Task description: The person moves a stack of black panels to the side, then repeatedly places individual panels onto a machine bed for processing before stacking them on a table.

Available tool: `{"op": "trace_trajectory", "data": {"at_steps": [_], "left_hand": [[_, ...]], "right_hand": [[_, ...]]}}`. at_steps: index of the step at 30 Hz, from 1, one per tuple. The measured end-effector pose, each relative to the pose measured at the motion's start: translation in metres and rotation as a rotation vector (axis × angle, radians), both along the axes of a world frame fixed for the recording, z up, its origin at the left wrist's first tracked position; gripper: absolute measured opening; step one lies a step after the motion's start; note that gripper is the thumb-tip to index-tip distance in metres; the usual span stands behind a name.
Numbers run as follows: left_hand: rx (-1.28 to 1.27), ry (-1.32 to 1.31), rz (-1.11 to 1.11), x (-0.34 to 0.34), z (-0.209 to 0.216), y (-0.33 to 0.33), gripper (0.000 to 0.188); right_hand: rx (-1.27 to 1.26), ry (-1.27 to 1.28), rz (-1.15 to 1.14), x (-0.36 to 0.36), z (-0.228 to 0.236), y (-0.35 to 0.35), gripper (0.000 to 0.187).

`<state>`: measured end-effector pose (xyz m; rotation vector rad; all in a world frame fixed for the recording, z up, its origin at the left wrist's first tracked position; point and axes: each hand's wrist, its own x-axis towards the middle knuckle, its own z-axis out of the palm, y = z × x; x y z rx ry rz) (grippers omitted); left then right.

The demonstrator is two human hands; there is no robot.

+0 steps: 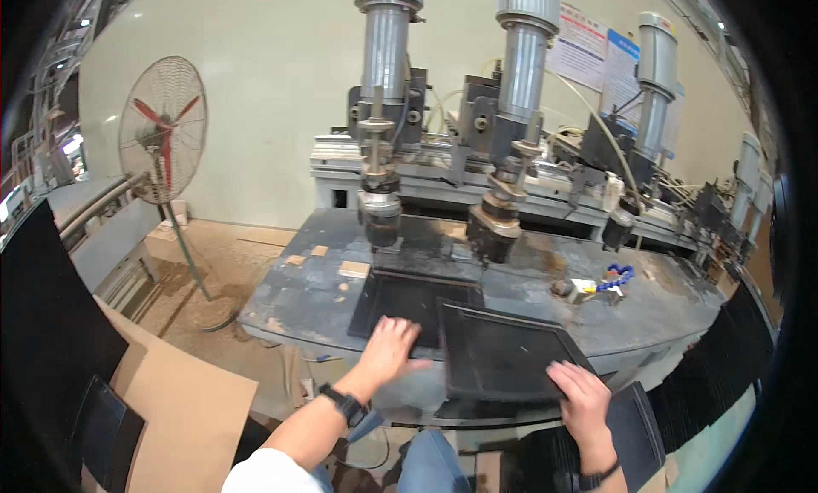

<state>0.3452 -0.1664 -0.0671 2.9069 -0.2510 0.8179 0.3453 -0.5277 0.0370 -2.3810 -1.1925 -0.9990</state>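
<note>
Two black rectangular panels lie on a worn grey machine table [307, 293]. My left hand [390, 348] rests flat, fingers spread, on the near edge of the far panel [409, 299], which sits under the left spindle head [381, 212]. My right hand [581, 395] grips the near right corner of the nearer panel [503, 357], which overlaps the first and hangs slightly over the table's front edge. A dark watch is on my left wrist.
Three vertical spindle columns stand behind the table; the middle head [494, 224] hangs just beyond the panels. A blue fitting [615, 280] and small wood blocks [354, 269] lie on the table. A pedestal fan [162, 131] stands left. Cardboard [183, 408] and stacked black panels [724, 357] flank me.
</note>
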Motion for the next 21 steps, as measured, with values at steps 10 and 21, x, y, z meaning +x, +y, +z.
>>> {"op": "trace_trajectory", "data": {"at_steps": [10,21], "left_hand": [[0.285,-0.156,0.121,-0.326,0.025,0.043,0.028],[0.358,-0.033,1.252,-0.579,0.03,0.086,0.041]], "right_hand": [[-0.158,0.137,0.174,0.144,-0.092,0.16,0.039],[-0.163,0.298,0.139,0.183,-0.102,0.198,0.045]]}}
